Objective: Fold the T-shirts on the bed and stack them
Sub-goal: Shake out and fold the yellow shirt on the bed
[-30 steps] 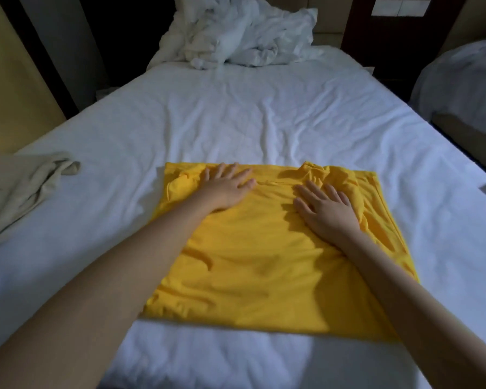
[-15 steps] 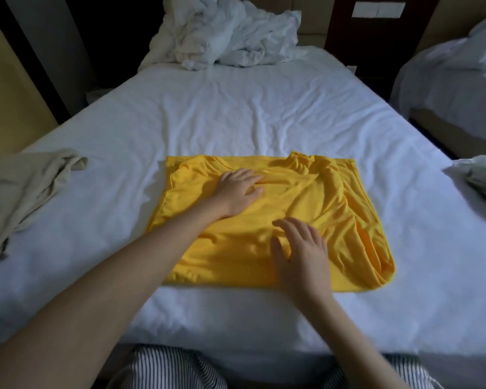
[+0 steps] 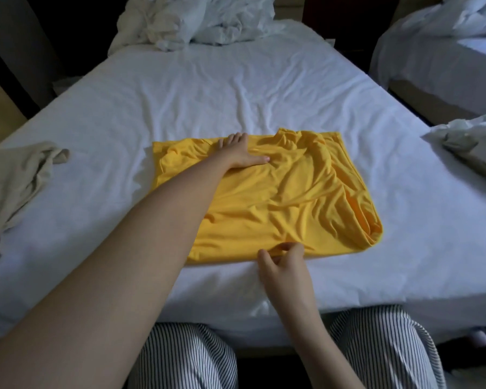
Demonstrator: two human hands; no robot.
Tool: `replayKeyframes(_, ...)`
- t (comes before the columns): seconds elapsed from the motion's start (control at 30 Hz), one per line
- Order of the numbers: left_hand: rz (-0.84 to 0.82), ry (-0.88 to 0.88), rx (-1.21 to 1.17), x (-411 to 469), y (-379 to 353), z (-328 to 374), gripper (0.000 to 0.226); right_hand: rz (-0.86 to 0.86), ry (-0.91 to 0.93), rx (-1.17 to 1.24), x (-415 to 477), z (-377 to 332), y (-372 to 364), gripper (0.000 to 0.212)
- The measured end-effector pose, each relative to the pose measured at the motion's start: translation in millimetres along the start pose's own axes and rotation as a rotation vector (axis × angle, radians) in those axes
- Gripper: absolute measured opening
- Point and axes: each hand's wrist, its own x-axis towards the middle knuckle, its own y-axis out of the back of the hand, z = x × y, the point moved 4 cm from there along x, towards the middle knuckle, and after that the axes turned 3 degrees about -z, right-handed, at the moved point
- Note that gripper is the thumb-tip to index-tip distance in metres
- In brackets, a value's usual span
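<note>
On the bed [image 3: 236,80], the left hand [image 3: 240,154] curls its fingers [image 3: 232,139] over the 12 o'clock edge of the yellow T-shirt [image 3: 292,192], and the right hand [image 3: 285,265] pinches the 6 o'clock hem.

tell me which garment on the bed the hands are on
The middle, yellow T-shirt: the left hand lies on its far edge, the right hand pinches its near hem. The beige garment at left and pale one at right lie crumpled, untouched.
</note>
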Motion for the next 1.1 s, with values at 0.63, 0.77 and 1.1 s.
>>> replayKeyframes(0.63, -0.208, 0.146, -0.836, -73, 52, -4, 0.045, 0.309, 0.159, 0.585, 14, -30, -8, 0.040)
replayKeyframes(0.77, -0.140, 0.153, -1.220, -107, 92, -17, 0.023, 0.471, 0.300, 0.781, 12, -35, 48, 0.037)
replayKeyframes(1.1, 0.106, 0.249, -1.047, -167, 137, -61, 0.014, 0.291, 0.408, 0.587, 72, -90, 167, 0.029)
